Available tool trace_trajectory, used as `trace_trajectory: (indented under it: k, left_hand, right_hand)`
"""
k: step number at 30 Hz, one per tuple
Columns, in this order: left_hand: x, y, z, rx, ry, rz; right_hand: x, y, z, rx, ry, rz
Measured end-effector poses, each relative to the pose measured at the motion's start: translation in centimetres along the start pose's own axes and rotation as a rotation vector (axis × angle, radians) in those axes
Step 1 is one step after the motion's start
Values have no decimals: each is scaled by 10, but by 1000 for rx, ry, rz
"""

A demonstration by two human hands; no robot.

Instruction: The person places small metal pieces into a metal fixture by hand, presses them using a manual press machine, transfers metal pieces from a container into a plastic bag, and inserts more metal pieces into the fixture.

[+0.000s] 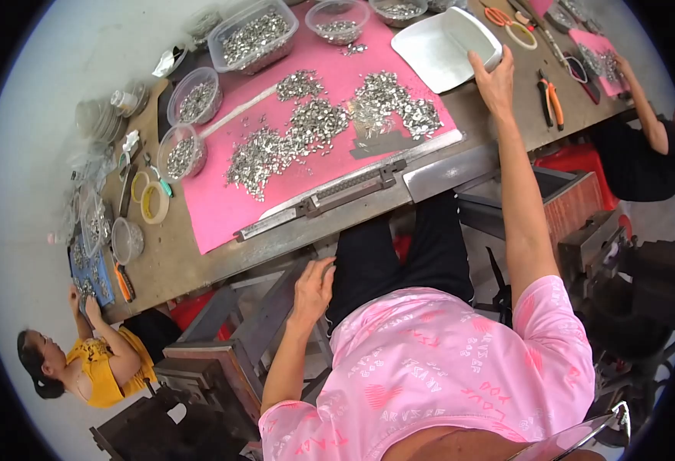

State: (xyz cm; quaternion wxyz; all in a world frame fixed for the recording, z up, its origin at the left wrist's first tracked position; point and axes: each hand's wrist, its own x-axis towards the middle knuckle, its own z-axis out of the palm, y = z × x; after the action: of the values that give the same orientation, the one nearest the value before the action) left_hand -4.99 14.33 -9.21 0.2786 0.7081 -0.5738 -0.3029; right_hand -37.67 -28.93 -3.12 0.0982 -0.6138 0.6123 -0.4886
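Observation:
My right hand point(495, 80) grips the near right rim of a white plastic scoop-like tray point(437, 58), thumb inside the edge and fingers outside. The tray rests at the right end of a pink mat point(330, 173), partly over the bench. My left hand point(313, 292) hangs in front of the bench by my lap, fingers loosely bent and apart, with nothing in it. Small silvery metal pieces point(314, 123) lie in loose heaps across the mat. A metal ruler-like bar point(353, 187) runs along the mat's near edge.
Clear tubs of metal pieces point(216, 48) stand along the back and left. Orange-handled pliers point(555, 106) and scissors point(497, 15) lie right; tape rolls point(154, 203) lie left. One co-worker point(95, 349) sits at far left, another point(645, 154) at far right, both handling pieces.

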Motion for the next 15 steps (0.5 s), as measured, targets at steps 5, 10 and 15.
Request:
trace_trajectory:
  k: [5,10,15]
  left_hand:
    - [41,81,-19,-26,403,566]
    - [90,99,-27,204,539,612]
    - [116,84,-26,366,465,447]
  right_hand:
    - [9,17,11,71,-4,0]
    - [4,12,3,117,20,43]
    - [-27,-11,-20,79,142,-111]
